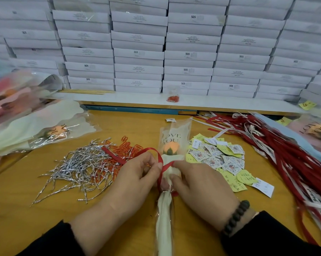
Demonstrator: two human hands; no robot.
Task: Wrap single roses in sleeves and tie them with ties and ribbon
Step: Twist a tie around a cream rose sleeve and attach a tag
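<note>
A single orange rose (pixel 170 148) lies in a clear and cream sleeve (pixel 176 134) printed "LOVE YOU", its stem end pointing toward me. A red ribbon (pixel 137 153) loops around the gathered neck of the sleeve. My left hand (pixel 135 180) pinches the ribbon loop on the left side of the neck. My right hand (pixel 198 183), with a bead bracelet on the wrist, pinches the ribbon's other end and holds the gathered sleeve. The knot itself is hidden by my fingers.
A pile of silver twist ties (pixel 76 167) and orange paper clips (pixel 126 146) lies to the left. Yellow and white tags (pixel 217 156) lie right of the rose, red ribbons (pixel 285 154) farther right. Wrapped roses (pixel 35 130) are stacked at left. White boxes (pixel 174 52) wall the back.
</note>
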